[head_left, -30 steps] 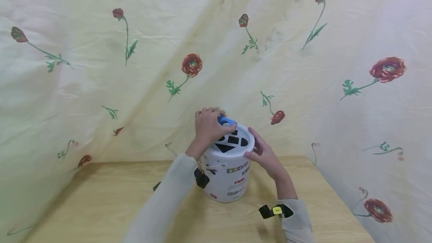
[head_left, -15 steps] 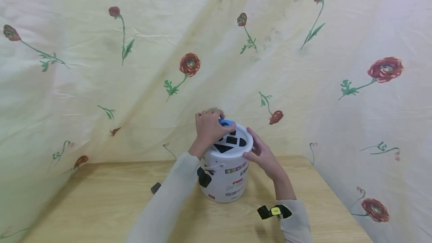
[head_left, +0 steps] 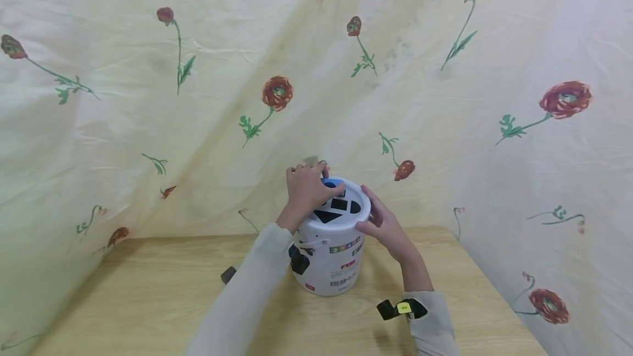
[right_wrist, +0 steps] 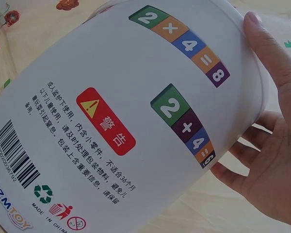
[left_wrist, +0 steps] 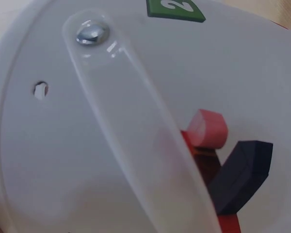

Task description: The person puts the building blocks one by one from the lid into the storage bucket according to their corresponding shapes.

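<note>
A white toy bucket (head_left: 321, 268) stands upright on the table, its lid (head_left: 348, 220) cut with dark shaped holes. At the lid's far side, my left hand (head_left: 305, 188) pinches a blue block (head_left: 334, 182) between thumb and fingers. The block sits low at the lid, and the hand hides part of it. My right hand (head_left: 388, 231) grips the bucket's right side near the rim. In the right wrist view, the right thumb (right_wrist: 266, 46) lies along the upper edge, with the fingers round the side. The left wrist view shows the bucket wall (left_wrist: 111, 194) close up.
A translucent carrying handle (left_wrist: 131, 116) hangs on the bucket's side. The wooden table (head_left: 163, 301) reaches back to a flowered cloth (head_left: 207, 169). Wrist cameras are strapped to both sleeves, the right one (head_left: 403, 308) beside the bucket's front.
The blue block has sunk lower at the lid, and the left hand has come down slightly with it. The right hand keeps its grip on the bucket. The head view has shifted slightly.
</note>
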The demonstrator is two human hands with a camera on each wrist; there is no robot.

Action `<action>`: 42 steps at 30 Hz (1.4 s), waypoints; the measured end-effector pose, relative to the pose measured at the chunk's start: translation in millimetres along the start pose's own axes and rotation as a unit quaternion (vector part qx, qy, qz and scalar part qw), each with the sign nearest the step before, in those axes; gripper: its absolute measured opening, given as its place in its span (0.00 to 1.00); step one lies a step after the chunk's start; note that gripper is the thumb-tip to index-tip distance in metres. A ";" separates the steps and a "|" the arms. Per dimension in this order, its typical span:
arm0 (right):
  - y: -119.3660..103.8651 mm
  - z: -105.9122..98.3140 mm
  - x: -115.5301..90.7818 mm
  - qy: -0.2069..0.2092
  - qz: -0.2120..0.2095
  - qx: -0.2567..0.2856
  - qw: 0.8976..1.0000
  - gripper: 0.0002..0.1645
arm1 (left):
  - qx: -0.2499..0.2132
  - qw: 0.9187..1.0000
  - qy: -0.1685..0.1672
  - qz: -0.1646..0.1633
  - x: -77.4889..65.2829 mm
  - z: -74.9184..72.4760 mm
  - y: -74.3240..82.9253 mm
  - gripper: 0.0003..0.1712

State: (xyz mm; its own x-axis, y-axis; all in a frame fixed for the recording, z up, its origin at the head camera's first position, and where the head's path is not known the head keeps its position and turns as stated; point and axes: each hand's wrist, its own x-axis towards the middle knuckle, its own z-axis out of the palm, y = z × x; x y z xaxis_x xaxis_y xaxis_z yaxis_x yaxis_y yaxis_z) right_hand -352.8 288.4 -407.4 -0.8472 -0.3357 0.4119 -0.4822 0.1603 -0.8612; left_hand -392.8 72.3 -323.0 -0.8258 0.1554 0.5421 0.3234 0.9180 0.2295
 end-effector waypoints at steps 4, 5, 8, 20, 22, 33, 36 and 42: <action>-1.8 0.4 -0.1 0.000 0.002 0.005 1.000 0.53 | 0.002 1.000 -0.004 -0.001 -0.8 -2.1 1.0 0.27; -2.4 0.5 -0.2 0.000 0.003 0.006 1.000 0.53 | 0.003 1.000 -0.005 -0.001 -1.0 -2.5 1.2 0.27; -2.3 0.6 -0.3 0.000 0.002 0.004 1.000 0.53 | 0.007 1.000 -0.007 0.000 -1.8 -3.0 1.4 0.27; -1.1 0.2 -0.4 -0.003 0.001 0.008 1.000 0.52 | -0.003 1.000 -0.012 0.004 -2.8 -2.2 1.3 0.27; -0.9 0.3 -0.3 -0.002 0.001 0.007 1.000 0.52 | -0.006 1.000 -0.013 0.003 -2.5 -2.0 1.1 0.27; -1.6 -0.2 -0.4 -0.003 0.000 0.006 1.000 0.53 | -0.017 0.999 -0.028 0.001 0.1 -1.8 -0.8 0.29; -1.3 -0.3 -0.5 -0.004 -0.002 0.005 1.000 0.53 | -0.033 0.999 -0.034 0.005 1.5 -1.8 -3.5 0.28; -1.2 -0.5 -0.8 -0.005 -0.002 0.003 1.000 0.53 | -0.075 0.995 -0.056 0.019 4.2 -6.4 -10.3 0.27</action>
State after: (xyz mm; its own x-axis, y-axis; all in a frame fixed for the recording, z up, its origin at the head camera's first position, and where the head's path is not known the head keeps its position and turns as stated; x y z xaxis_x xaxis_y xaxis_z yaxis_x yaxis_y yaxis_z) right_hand -351.6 289.0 -406.5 -0.8431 -0.3453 0.4122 -0.4839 0.1529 -0.8617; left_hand -396.7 61.2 -318.0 -0.8554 0.2372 0.4605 0.4142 0.8470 0.3332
